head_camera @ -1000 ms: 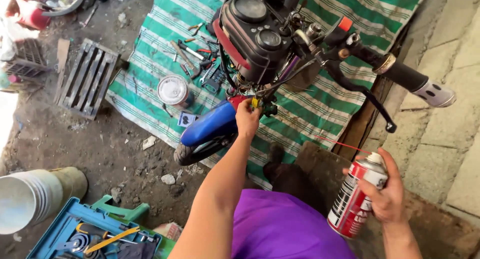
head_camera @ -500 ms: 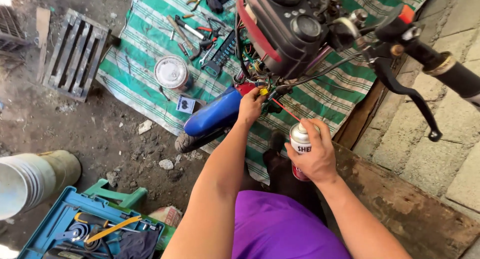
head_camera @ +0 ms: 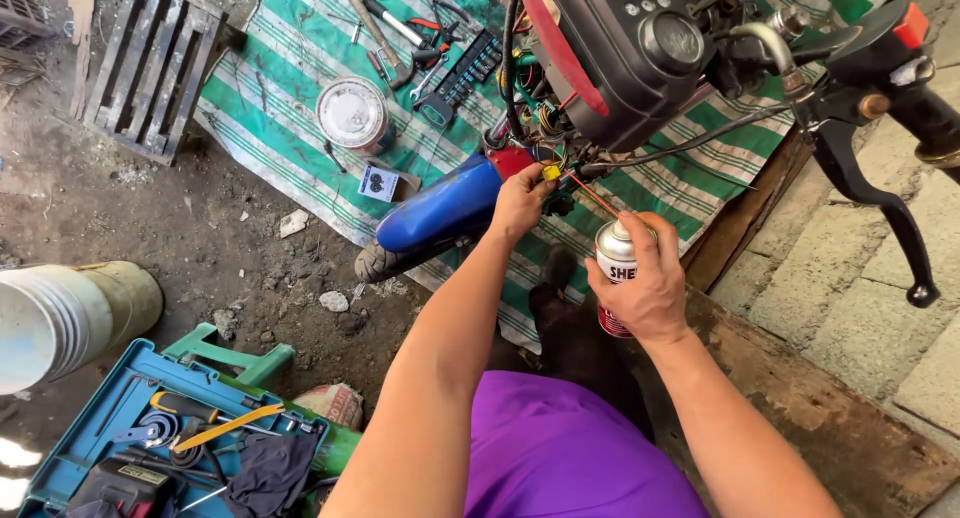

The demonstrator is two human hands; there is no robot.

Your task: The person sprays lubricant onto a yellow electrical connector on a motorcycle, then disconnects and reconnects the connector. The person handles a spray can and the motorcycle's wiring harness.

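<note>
One teal toolbox point(head_camera: 100, 428) holds assorted hand tools point(head_camera: 215, 430).

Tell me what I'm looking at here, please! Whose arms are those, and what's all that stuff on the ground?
The camera sits on a person's head and looks down, so the two arms are that person's own. In front of them is the front of a motorbike: a black dashboard with round dials, a handlebar with a brake lever, and a blue mudguard over the front wheel. The left hand pinches a little yellow plug among the coloured wires under the dashboard. The right hand holds a spray can with a thin red straw pointing at that plug. On the ground lies a green striped mat with hand tools and a round tin on it. Nearer are a white bucket on its side and an open blue toolbox.
</note>
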